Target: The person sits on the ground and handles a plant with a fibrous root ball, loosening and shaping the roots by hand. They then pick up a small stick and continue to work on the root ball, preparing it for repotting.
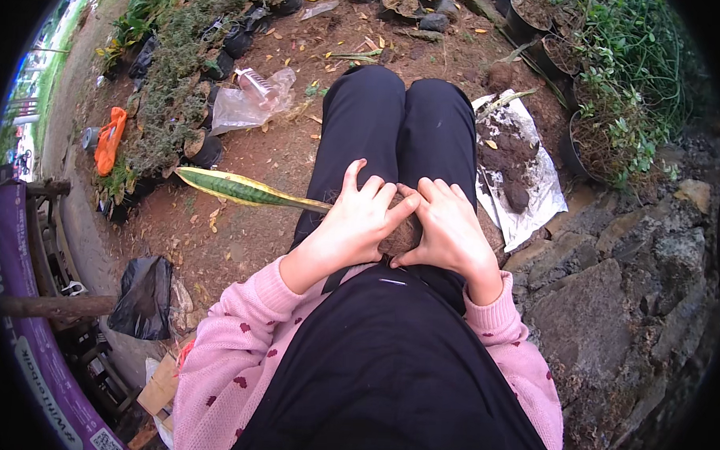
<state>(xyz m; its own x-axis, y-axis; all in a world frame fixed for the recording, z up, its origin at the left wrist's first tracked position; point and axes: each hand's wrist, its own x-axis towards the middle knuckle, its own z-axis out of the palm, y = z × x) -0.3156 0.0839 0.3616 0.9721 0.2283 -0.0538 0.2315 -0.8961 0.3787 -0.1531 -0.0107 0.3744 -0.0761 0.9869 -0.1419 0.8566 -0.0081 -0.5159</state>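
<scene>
On my lap lies a brown, fibrous root ball (400,238), with both hands closed around it. My left hand (360,216) presses on its left side, its thumb near the other hand's fingertips. My right hand (446,228) grips its right side with the thumb below. A snake plant leaf (242,188), green with yellow edges, sticks out to the left from under my left hand; its base is hidden. To the right of my knees, dark soil (508,156) lies on a whitish plastic sheet (536,213).
Potted plants (168,99) line the left, more pots (583,146) the right. A clear plastic bag (239,108), an orange bag (110,142) and a black plastic bag (145,298) lie on the left. A stone wall (595,298) borders my right side; a purple banner (35,332) hangs lower left.
</scene>
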